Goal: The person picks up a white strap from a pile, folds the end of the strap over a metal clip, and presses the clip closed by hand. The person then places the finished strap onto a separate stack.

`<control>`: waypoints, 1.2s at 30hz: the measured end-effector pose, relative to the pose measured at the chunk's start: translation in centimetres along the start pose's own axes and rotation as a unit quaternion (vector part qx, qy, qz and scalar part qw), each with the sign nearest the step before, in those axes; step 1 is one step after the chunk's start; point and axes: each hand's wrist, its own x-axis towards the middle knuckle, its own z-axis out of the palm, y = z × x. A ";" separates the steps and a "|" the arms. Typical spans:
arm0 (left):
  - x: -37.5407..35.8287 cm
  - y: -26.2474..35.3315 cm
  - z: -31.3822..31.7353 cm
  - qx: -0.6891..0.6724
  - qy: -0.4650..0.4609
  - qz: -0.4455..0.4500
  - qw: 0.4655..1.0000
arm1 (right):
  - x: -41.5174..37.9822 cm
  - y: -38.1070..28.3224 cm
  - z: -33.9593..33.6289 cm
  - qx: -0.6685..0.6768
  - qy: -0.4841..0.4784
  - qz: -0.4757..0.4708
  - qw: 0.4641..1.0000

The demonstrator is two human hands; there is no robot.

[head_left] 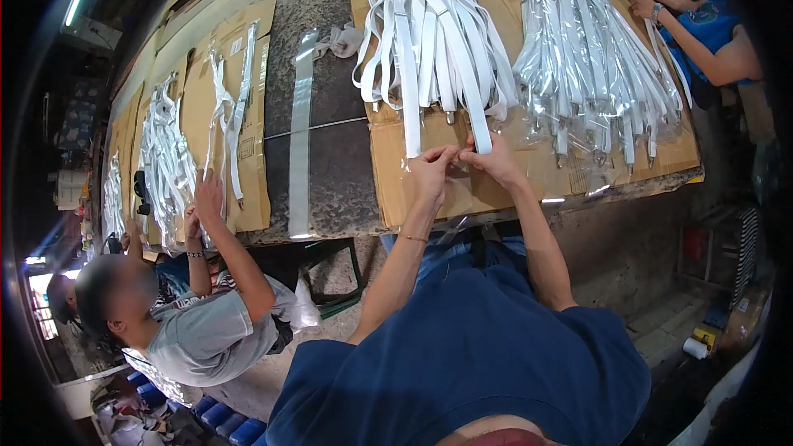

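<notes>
On the cardboard in front of me lies a heap of white suspenders (442, 41) with metal clips along the near ends. My right hand (497, 165) pinches the end of one white strap (472, 91) that reaches toward me. My left hand (431, 175) is closed, its fingertips meeting those of the right; whatever is between them is too small to make out. Beside the left fingers lies the end of another white strap (410, 120). To the right is a second pile of white suspenders (578, 58), in clear plastic.
The cardboard sheet (388, 190) ends near the table's front edge. Left of it, a long clear strip (302, 132) lies on the dark tabletop. A co-worker in a grey shirt (206, 330) handles straps at left. Another person's arms (694, 41) reach in at far right.
</notes>
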 end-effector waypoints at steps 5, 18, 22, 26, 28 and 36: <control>-0.7 1.2 0.9 0.041 0.025 -0.011 0.999 | -0.2 -0.6 0.0 0.019 -0.007 0.027 0.999; -0.3 0.8 0.7 0.043 0.010 -0.008 0.999 | -0.1 0.6 -0.2 -0.001 -0.012 -0.016 1.000; -0.6 1.0 1.5 0.054 0.048 0.022 0.997 | -0.1 0.4 -0.2 -0.012 -0.011 -0.017 1.000; 0.1 -0.3 0.1 0.066 0.072 0.002 0.995 | -0.4 -0.1 0.1 -0.029 0.007 -0.017 0.999; 0.0 -0.2 0.0 0.033 0.033 0.011 0.999 | -0.3 0.3 0.0 -0.006 0.011 -0.024 1.000; -0.5 0.8 0.5 0.024 -0.056 0.041 0.997 | -0.5 1.0 0.5 0.000 0.075 -0.042 0.996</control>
